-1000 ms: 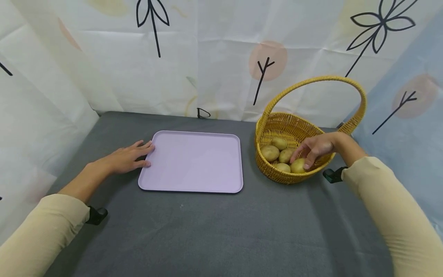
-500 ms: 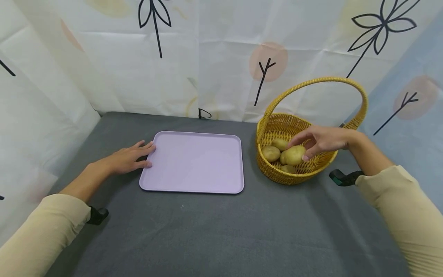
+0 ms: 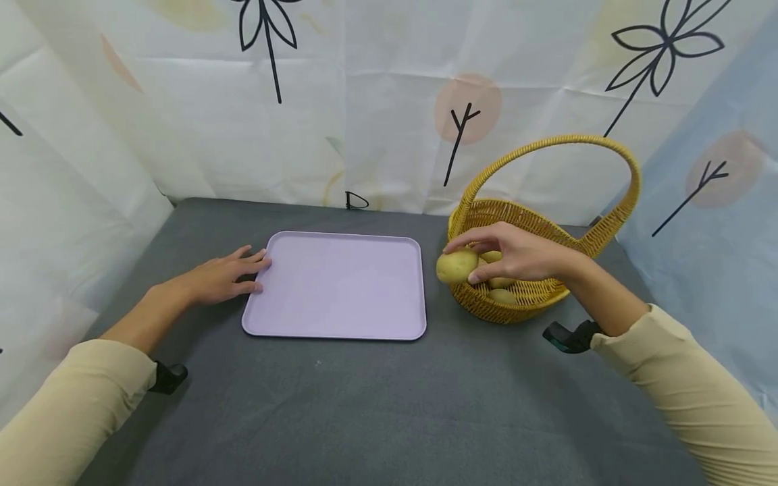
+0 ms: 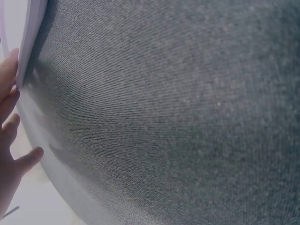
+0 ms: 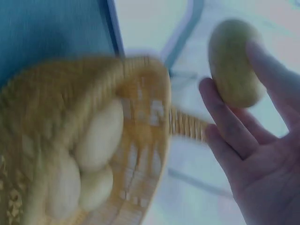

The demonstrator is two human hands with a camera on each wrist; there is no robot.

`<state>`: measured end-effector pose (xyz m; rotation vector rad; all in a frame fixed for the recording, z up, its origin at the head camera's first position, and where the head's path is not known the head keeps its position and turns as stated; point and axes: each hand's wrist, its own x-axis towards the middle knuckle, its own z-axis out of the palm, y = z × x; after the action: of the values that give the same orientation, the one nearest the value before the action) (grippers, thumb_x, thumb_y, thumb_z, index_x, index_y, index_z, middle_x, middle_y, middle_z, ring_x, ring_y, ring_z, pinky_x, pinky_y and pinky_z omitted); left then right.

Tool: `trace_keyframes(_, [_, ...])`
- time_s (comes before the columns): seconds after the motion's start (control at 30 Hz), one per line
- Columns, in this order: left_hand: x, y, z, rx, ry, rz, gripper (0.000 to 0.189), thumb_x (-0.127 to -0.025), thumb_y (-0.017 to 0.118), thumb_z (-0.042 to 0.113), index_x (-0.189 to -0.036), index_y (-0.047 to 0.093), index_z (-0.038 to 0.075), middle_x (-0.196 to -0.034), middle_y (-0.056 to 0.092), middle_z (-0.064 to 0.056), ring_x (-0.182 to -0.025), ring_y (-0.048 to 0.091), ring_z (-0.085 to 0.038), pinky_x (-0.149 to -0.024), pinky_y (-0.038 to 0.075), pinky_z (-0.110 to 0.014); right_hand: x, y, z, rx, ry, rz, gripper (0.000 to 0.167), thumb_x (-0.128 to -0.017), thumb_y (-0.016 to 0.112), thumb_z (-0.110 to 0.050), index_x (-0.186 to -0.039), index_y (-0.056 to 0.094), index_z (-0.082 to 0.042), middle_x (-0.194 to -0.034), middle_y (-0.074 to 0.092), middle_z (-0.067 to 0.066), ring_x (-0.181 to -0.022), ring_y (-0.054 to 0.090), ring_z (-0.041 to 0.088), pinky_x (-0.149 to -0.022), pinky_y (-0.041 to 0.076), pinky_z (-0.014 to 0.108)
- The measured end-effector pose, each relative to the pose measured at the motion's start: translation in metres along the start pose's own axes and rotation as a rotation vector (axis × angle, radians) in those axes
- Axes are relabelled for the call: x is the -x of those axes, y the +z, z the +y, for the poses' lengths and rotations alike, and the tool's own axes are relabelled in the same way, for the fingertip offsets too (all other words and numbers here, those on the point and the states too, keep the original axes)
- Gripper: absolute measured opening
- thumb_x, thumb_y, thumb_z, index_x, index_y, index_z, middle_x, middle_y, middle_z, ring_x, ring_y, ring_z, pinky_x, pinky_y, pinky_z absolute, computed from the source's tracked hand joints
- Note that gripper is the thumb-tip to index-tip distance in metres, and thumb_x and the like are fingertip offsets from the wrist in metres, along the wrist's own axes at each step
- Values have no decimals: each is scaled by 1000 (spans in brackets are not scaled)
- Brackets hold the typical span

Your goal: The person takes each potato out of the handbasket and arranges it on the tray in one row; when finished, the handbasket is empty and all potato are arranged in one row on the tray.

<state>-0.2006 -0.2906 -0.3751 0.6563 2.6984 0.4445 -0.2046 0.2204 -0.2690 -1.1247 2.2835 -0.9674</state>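
Note:
My right hand (image 3: 516,253) pinches a yellow potato (image 3: 456,266) between thumb and fingers, above the left rim of a yellow wicker basket (image 3: 486,312). The same potato (image 5: 233,63) shows in the right wrist view, apart from the basket. Several potatoes (image 5: 99,136) lie inside the basket, partly hidden by the hand in the head view. On the left, my left hand (image 3: 215,280) rests with spread, straight fingers on the left edge of a lilac tray (image 3: 334,287). That tray lies flat and bare.
A dark grey cloth (image 3: 365,405) covers the table. Behind it hangs a white patterned curtain (image 3: 389,101), close to the basket's back. The basket's tall arched handle (image 3: 565,140) rises over the right forearm's side of the table.
My right hand has lifted the potato out of the basket and carried it left past the rim. The left hand and tray have stayed in place.

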Motion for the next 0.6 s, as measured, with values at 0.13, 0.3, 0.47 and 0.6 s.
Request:
trace_keyframes(0.13, [1,0,0,-5,-3,0,68,-98,62,38,-151,39,3,-159,27,-23,-146,14,-51,-104,19,-75,-23,25,-8,12,-40,60,51,-86,78,-4,-133,61,-5,-129,64,6,-116,62,20,-98,48,37])
trace_keyframes(0.3, [2,1,0,0,-15,-1,68,-98,62,38,-152,38,4,-159,26,-23,-147,13,-50,-104,18,-75,-51,56,-10,-22,-89,137,50,-83,79,0,-131,63,-6,-130,63,6,-121,58,21,-101,47,39])
trace_keyframes(0.47, [3,0,1,-14,-6,7,68,-97,63,38,-151,39,3,-159,28,-23,-146,15,-51,-104,21,-75,-75,86,-5,-36,-188,173,50,-81,80,3,-127,64,-2,-127,65,8,-118,58,20,-99,48,35])
trace_keyframes(0.6, [3,0,3,-18,-5,8,68,-97,63,37,-151,39,3,-159,28,-23,-146,15,-51,-104,21,-74,-93,106,-1,-56,-225,172,49,-80,80,3,-127,64,-1,-127,65,8,-116,59,19,-98,49,32])
